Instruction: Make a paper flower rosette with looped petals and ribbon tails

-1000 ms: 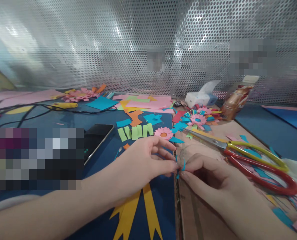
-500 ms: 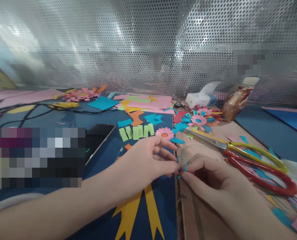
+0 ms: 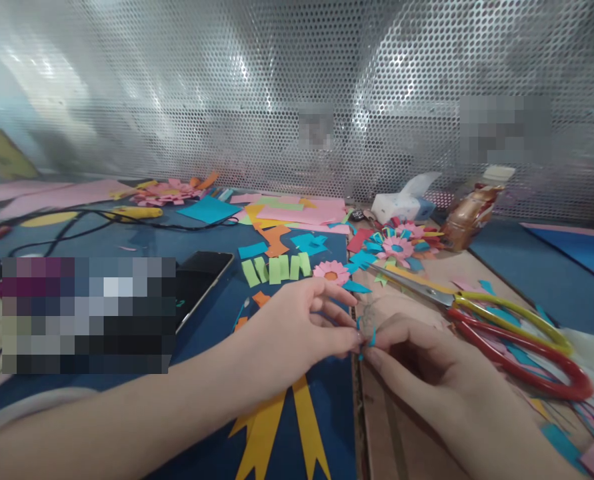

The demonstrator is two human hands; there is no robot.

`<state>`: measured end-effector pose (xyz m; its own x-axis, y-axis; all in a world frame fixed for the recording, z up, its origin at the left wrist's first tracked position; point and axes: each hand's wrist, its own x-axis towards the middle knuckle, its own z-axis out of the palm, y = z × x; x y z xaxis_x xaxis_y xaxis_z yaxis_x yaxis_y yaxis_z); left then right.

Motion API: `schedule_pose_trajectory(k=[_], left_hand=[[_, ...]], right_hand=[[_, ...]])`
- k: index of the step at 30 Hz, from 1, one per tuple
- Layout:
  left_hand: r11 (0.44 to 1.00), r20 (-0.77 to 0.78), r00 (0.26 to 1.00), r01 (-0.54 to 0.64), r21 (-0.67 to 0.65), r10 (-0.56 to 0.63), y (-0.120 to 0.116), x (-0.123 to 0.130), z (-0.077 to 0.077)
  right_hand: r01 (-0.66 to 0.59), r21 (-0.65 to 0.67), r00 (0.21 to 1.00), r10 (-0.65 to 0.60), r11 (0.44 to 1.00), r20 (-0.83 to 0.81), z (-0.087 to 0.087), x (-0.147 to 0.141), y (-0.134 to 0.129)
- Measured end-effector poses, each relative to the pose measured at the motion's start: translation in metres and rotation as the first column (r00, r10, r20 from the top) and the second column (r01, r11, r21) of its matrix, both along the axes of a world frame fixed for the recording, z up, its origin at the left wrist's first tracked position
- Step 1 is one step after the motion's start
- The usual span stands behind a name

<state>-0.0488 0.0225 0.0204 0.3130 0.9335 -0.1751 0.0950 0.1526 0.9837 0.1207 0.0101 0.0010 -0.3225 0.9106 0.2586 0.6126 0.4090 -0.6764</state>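
Between the fingertips of both hands is a thin, curled blue paper strip (image 3: 373,333); much of it is hidden. My left hand (image 3: 307,320) pinches one side of it between thumb and index finger, with its other fingers loosely bent. From the right, my right hand (image 3: 437,363) grips it between thumb and forefinger. Just beyond my left hand lies a pink paper flower (image 3: 331,273) with an orange centre. Folded light green paper pieces (image 3: 277,268) stand in a row to its left. Yellow paper ribbons (image 3: 261,437) with notched ends lie below my left forearm.
Large scissors (image 3: 514,333) with red and yellow handles lie beside my right hand, over paper scraps. Layered paper flowers (image 3: 397,245), a tissue pack (image 3: 401,207) and a brown bottle (image 3: 474,212) are behind them. A phone (image 3: 204,283) and black cables (image 3: 71,220) are at left.
Both hands keep their pinch on the blue paper strip at nearly the same place. The whole view has shifted slightly; nothing else visibly moves.
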Motion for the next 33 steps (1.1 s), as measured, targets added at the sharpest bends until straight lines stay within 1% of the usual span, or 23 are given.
schedule_pose_trajectory(k=[3,6,11,15,19,22,26,29,33], left_hand=[[1.0,-0.005,1.0,-0.007,0.001,0.007,-0.0009,-0.0004,0.0001],[1.0,-0.003,1.0,-0.006,0.007,0.006,-0.0018,-0.0005,-0.0002],[1.0,-0.01,1.0,0.001,0.013,-0.001,-0.0015,-0.0002,-0.0003],[1.0,-0.013,1.0,0.009,0.026,-0.008,-0.0005,-0.0006,-0.0012],[0.998,-0.028,0.999,0.028,0.053,-0.027,-0.0006,-0.0015,-0.0021],[0.998,-0.043,0.999,0.026,0.061,-0.023,-0.0009,-0.0018,-0.002],[0.998,-0.049,0.998,0.032,0.058,-0.029,-0.0001,-0.0017,-0.002],[0.998,-0.044,0.998,0.037,0.051,-0.035,0.0006,-0.0018,-0.0014],[0.999,-0.041,0.999,0.025,0.042,-0.024,-0.0004,-0.0021,0.0019]], right_hand=[[0.004,0.038,1.0,-0.005,0.999,0.006,0.001,-0.0003,0.0001],[-0.009,0.046,1.0,0.009,0.999,-0.007,0.0013,0.0,-0.0002],[-0.03,0.012,0.999,0.03,0.999,-0.037,-0.0012,0.0009,-0.0002],[-0.004,0.015,1.0,0.005,1.0,-0.026,-0.0044,0.0013,0.0002],[-0.013,-0.033,0.999,0.012,0.999,-0.033,-0.0043,0.0012,-0.0005],[0.017,-0.021,0.999,-0.018,1.0,-0.039,-0.0023,0.0005,-0.0005],[0.015,0.006,0.999,-0.015,1.0,-0.042,0.0,0.0002,0.0007],[0.03,-0.034,0.998,-0.032,0.999,-0.051,0.0009,0.0003,0.0003],[0.019,-0.105,0.996,-0.029,0.994,-0.09,0.0019,0.0006,-0.0004]])
